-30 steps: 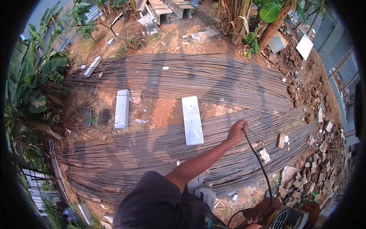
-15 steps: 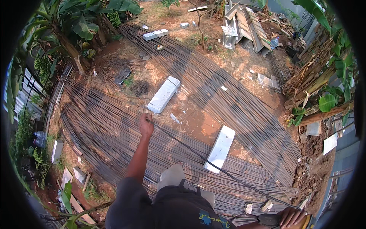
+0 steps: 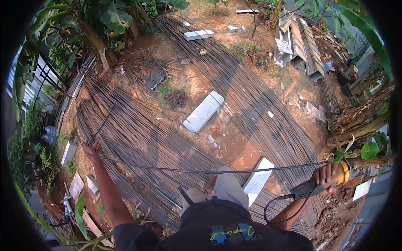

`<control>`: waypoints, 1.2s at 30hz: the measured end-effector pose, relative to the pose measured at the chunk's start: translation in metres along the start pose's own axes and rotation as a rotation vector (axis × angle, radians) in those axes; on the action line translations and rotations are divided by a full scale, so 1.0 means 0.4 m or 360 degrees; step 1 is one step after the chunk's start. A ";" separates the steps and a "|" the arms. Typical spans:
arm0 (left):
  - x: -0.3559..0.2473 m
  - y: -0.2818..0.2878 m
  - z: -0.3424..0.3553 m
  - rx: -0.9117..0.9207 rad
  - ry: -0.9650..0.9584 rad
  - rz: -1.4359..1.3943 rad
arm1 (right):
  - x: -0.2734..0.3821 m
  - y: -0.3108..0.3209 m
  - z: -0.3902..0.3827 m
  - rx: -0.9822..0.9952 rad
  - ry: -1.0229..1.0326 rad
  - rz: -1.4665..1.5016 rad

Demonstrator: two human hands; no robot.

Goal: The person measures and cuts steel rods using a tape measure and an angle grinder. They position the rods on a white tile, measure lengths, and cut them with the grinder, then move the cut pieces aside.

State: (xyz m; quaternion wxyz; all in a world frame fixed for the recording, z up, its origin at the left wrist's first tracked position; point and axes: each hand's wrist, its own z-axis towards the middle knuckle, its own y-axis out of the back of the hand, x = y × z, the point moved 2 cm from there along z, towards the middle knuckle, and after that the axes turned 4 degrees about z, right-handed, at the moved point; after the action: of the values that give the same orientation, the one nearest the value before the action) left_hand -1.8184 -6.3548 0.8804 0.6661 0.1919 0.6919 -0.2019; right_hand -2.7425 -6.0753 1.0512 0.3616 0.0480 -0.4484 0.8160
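My left hand (image 3: 90, 149) grips the black cable (image 3: 188, 170) out at the left, over a spread of long dark steel rods (image 3: 138, 134). The cable stretches across my body toward the right, and another length of it reaches up from the hand over the rods. My right hand (image 3: 325, 178) is closed on a yellow-and-black angle grinder (image 3: 342, 175), held out at the right side, its cord looping below it. My legs and a bare foot (image 3: 211, 183) show over the rods beneath me.
Pale concrete blocks (image 3: 203, 112) lie among the rods, one (image 3: 257, 180) near my legs. Banana plants (image 3: 88, 31) border the left, with more at the right. Stacked boards (image 3: 301, 39) stand at the back right, tangled wire (image 3: 176, 98) lies mid-ground, and rubble (image 3: 318, 217) edges the lower right.
My view has swung round to the left. My left hand has moved outward to the left, drawing the cable across. My right hand has lifted the grinder up from the bottom edge.
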 end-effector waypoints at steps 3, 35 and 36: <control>-0.016 0.089 0.102 -0.0237 0.0016 0.0181 | -0.163 0.061 0.165 -0.0076 -0.0134 0.0013; 0.123 -1.620 0.732 0.0653 -0.0837 0.0480 | -1.887 0.431 1.270 -0.0577 -0.1463 -0.0468; 0.105 -1.771 0.702 0.0836 -0.0748 0.0424 | -1.910 0.458 1.306 -0.0600 -0.1478 -0.0493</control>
State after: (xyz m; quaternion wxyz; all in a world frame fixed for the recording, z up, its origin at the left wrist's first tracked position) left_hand -1.9616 -7.1036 0.8467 0.7551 0.3930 0.4139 -0.3226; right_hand -2.4262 -6.9553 0.9259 0.2436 0.4046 -0.6883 0.5507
